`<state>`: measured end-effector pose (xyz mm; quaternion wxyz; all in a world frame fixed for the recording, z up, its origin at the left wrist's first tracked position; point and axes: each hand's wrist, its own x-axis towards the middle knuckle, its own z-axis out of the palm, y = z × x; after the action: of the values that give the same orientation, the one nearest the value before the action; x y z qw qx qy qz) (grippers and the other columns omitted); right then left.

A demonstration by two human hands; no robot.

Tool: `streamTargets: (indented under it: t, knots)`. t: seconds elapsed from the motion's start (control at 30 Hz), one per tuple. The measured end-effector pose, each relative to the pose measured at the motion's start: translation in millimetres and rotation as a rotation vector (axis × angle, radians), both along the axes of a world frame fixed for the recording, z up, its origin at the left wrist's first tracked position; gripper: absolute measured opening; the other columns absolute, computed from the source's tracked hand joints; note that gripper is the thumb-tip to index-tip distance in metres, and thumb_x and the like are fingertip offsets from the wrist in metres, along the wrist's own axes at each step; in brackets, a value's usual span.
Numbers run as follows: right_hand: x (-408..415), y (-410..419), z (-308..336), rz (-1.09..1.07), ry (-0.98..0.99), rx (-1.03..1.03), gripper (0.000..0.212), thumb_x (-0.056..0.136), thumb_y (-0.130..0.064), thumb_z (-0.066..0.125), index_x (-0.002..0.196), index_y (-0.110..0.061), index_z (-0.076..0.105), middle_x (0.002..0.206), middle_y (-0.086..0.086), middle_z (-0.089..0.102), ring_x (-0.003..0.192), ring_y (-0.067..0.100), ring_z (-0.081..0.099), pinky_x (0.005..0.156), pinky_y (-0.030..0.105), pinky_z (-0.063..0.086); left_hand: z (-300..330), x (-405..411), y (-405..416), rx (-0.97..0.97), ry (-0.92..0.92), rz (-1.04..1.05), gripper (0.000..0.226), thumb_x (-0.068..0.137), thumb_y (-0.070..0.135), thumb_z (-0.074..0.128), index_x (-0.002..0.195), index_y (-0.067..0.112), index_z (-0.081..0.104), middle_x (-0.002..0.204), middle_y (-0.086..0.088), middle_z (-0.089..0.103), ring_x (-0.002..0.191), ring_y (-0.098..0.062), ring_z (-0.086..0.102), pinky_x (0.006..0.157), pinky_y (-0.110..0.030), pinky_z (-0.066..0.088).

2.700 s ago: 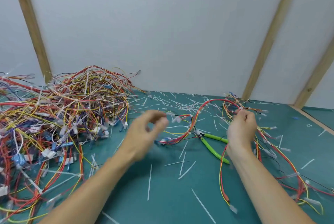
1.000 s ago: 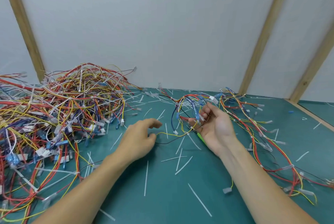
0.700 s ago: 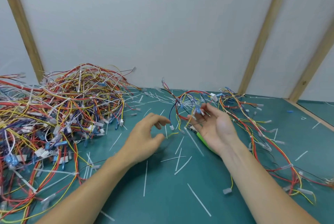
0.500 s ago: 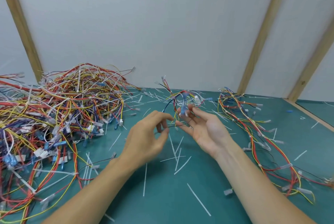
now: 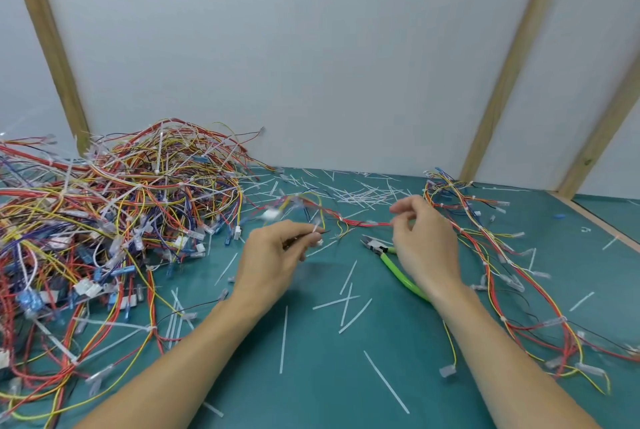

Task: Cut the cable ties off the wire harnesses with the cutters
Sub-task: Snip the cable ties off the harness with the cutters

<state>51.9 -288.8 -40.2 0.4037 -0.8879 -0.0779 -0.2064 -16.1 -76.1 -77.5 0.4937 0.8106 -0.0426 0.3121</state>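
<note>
A single wire harness (image 5: 349,220) is held stretched above the green counter (image 5: 329,376), its long axis running roughly from nine to three o'clock between the hands. One end is pinched by the left hand (image 5: 277,255), fingers curled round it; the red strand at the other end is pinched by the right hand (image 5: 424,238). The cutters (image 5: 394,265) lie untouched on the counter just beneath the right hand, blades toward ten o'clock, green handles trailing toward five o'clock under the wrist. The right hand is judged nearer the cutters, so a release and a short reach down would probably come next.
</note>
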Motion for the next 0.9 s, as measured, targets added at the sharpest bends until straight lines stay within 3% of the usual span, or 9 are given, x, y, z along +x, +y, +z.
streamTargets:
  t: [0.1,0.2,0.4,0.5,0.57,0.67,0.73,0.8,0.9]
  knots:
    - [-1,-6,-2,-0.081,0.110,-0.473,0.011,0.090,-0.030,0.054,0.093,-0.028,0.064,0.092,-0.007,0.071,0.091,0.027,0.064,0.071,0.034,0.045,-3,1,0,0.030,0.039,0.017,0.028,0.094,0.013,0.070,0.079,0.038,0.071,0.084,0.011,0.075,0.067,0.001,0.061,0.065,-0.019,0.045]
    - [-3,-5,-5,-0.045,0.292,-0.715,0.022,0.087,-0.039,0.059,0.104,-0.027,0.065,0.103,0.000,0.069,0.095,0.029,0.062,0.072,0.034,0.041,-1,1,0,0.027,0.037,0.057,0.020,0.097,0.015,0.065,0.085,0.030,0.069,0.074,0.013,0.071,0.055,-0.002,0.052,0.057,-0.020,0.042]
    - [-1,-7,-3,-0.049,0.298,-0.746,0.020,0.086,-0.036,0.067,0.099,-0.021,0.071,0.093,0.003,0.068,0.085,0.031,0.059,0.069,0.031,0.041,3,-1,-1,-0.119,0.058,0.072,0.015,0.097,0.017,0.066,0.082,0.021,0.066,0.071,0.008,0.073,0.048,-0.010,0.053,0.053,-0.016,0.041]
    - [-3,-2,-3,-0.050,0.224,-0.702,0.025,0.090,-0.042,0.057,0.082,-0.019,0.062,0.082,0.001,0.064,0.078,0.031,0.055,0.061,0.032,0.037,4,-1,2,-0.121,0.086,0.134,0.018,0.096,0.024,0.067,0.078,0.024,0.070,0.068,0.008,0.071,0.049,-0.007,0.052,0.054,-0.027,0.044]
    - [-2,0,-1,-0.057,0.128,-0.609,0.031,0.094,-0.041,0.049,0.075,-0.017,0.051,0.074,-0.002,0.057,0.074,0.030,0.052,0.054,0.034,0.029,3,0,5,-0.095,0.088,0.211,0.021,0.096,0.031,0.065,0.077,0.025,0.070,0.063,0.008,0.068,0.054,-0.008,0.052,0.057,-0.030,0.043]
    - [-2,6,2,0.041,0.091,-0.332,0.030,0.100,-0.037,0.045,0.079,-0.016,0.052,0.078,-0.004,0.055,0.078,0.026,0.052,0.057,0.036,0.029,3,0,8,-0.066,0.074,0.315,0.024,0.099,0.035,0.061,0.078,0.024,0.068,0.063,0.009,0.060,0.064,-0.012,0.053,0.061,-0.032,0.039]
    - [-5,14,3,0.172,0.178,-0.004,0.025,0.103,-0.030,0.047,0.085,-0.016,0.057,0.086,0.000,0.060,0.084,0.025,0.055,0.064,0.035,0.039,2,0,10,-0.049,0.068,0.363,0.023,0.102,0.031,0.056,0.083,0.022,0.067,0.072,0.009,0.061,0.071,-0.016,0.053,0.065,-0.033,0.036]
    - [-8,22,5,0.281,0.303,0.393,0.024,0.106,-0.022,0.046,0.097,-0.009,0.064,0.103,0.012,0.070,0.099,0.029,0.066,0.084,0.036,0.053,2,2,10,-0.048,0.044,0.373,0.021,0.103,0.023,0.054,0.088,0.017,0.066,0.079,0.006,0.063,0.076,-0.020,0.052,0.069,-0.035,0.036]
    - [-12,25,12,0.516,0.489,0.939,0.019,0.108,-0.018,0.047,0.105,-0.007,0.062,0.123,0.019,0.073,0.114,0.033,0.071,0.103,0.045,0.055,2,3,9,-0.044,-0.008,0.364,0.015,0.102,0.015,0.055,0.092,0.012,0.065,0.083,0.002,0.063,0.079,-0.023,0.054,0.072,-0.037,0.039]
